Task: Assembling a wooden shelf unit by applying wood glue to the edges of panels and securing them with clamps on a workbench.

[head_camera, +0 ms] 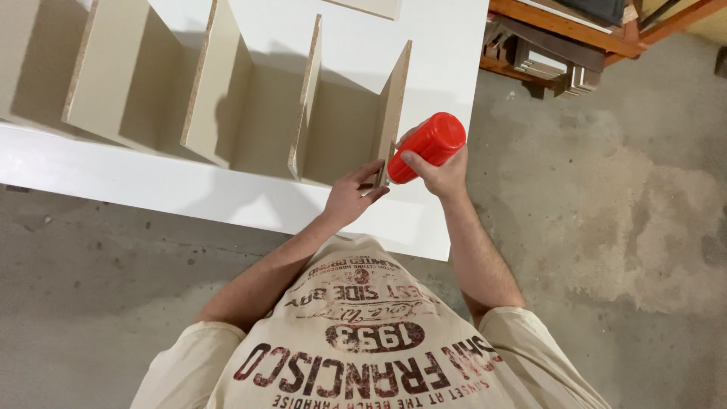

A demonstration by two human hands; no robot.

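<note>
I have my right hand (443, 170) wrapped around the red plastic bottle (426, 146), tipped at the rightmost upright chipboard panel (392, 113); my left hand (350, 198) pinches its lower end. I should brace the panel and keep the bottle's tip on that edge.
</note>
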